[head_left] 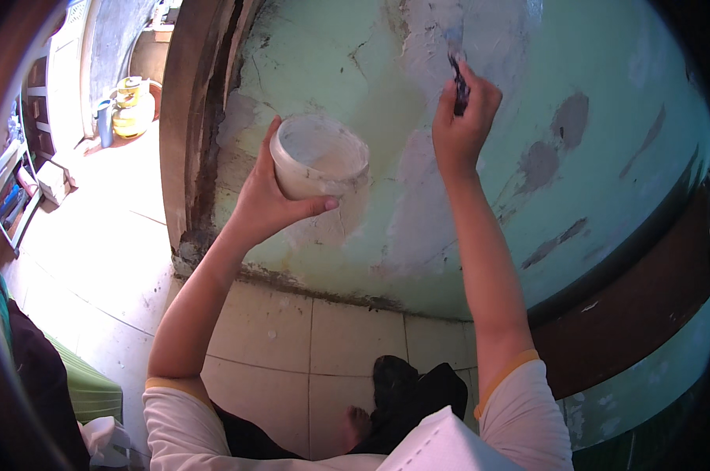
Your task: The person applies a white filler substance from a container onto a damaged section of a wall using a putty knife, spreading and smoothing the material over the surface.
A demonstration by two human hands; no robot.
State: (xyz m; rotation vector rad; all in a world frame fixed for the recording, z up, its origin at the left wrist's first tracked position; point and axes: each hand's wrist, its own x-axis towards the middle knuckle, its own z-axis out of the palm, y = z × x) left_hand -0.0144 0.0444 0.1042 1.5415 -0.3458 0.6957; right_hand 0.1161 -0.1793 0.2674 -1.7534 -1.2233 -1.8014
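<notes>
My left hand (262, 200) is wrapped round a round white plastic tub (304, 182), thumb on its near side. The tub is tipped so that its inside shows, smeared with whitish paste. Higher up and to the right, my right hand (466, 118) grips the dark handle of a putty knife (458, 88). Its blade lies against the upper part of the pale green wall (324, 86), over a patch of greyish-white filler (492, 39). How much paste is on the blade cannot be made out.
A worn wooden door frame (192, 118) borders the wall on the left. Through the doorway stand a yellow gas cylinder (131, 114) and a shelf (16, 196). Light floor tiles (269, 322) run below. A dark brown wooden piece (637, 306) is at the right, a green stool (84, 381) lower left.
</notes>
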